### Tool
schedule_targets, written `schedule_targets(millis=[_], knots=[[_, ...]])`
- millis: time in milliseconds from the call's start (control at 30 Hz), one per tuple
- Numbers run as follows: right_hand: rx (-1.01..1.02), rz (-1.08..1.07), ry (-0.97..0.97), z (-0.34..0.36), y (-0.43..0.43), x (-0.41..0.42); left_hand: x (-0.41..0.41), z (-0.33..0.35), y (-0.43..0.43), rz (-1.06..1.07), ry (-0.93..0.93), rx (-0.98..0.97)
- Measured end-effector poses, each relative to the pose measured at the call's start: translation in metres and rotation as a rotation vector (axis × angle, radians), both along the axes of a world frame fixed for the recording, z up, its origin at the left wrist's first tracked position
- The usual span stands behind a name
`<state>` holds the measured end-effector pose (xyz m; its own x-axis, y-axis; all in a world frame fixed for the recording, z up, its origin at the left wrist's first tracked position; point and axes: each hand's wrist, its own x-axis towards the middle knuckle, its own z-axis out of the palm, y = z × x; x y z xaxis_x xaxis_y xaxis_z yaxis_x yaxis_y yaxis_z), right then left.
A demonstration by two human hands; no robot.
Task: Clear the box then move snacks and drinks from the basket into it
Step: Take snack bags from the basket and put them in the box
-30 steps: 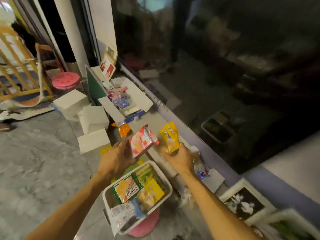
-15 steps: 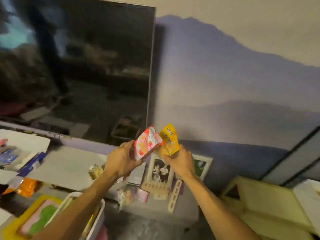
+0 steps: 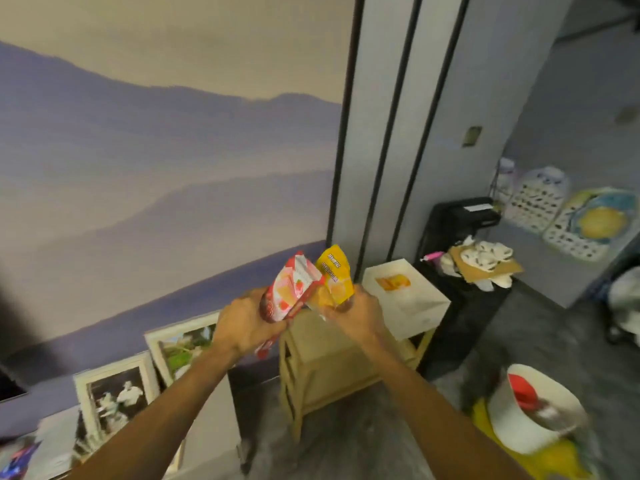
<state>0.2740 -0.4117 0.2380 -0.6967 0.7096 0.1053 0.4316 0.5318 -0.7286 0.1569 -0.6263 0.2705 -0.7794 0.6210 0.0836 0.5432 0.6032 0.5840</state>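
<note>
My left hand (image 3: pixel 242 323) grips a red and white snack packet (image 3: pixel 292 289) with strawberry print. My right hand (image 3: pixel 353 315) grips a yellow snack packet (image 3: pixel 334 277). Both packets are held up side by side, touching, at chest height in front of the wall. A white box (image 3: pixel 405 299) with an orange label sits on a wooden stool (image 3: pixel 325 362), just right of and beyond my hands. The basket is out of view.
Framed pictures (image 3: pixel 114 396) lean against the purple mountain wall at lower left. A black stand (image 3: pixel 460 306) with cardboard and white items stands right of the box. A white bucket (image 3: pixel 533 410) with something red inside sits on a yellow sheet at lower right.
My view has swung right, from the basket and dark window to the wall corner, stool and white box. Both hands keep their packets, held together in front of me.
</note>
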Motion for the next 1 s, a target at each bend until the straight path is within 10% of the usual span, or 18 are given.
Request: schedule_targets(millis=[500,1000], knots=[[-0.04,-0.328,-0.107,-0.057,0.283,0.05,-0.036,-0.062,0.324,-0.343,0.118,-0.134],[-0.011,-0.22,-0.363,-0.126,0.499,-0.023,-0.145,-0.156,0.548,-0.602,0.093,-0.25]])
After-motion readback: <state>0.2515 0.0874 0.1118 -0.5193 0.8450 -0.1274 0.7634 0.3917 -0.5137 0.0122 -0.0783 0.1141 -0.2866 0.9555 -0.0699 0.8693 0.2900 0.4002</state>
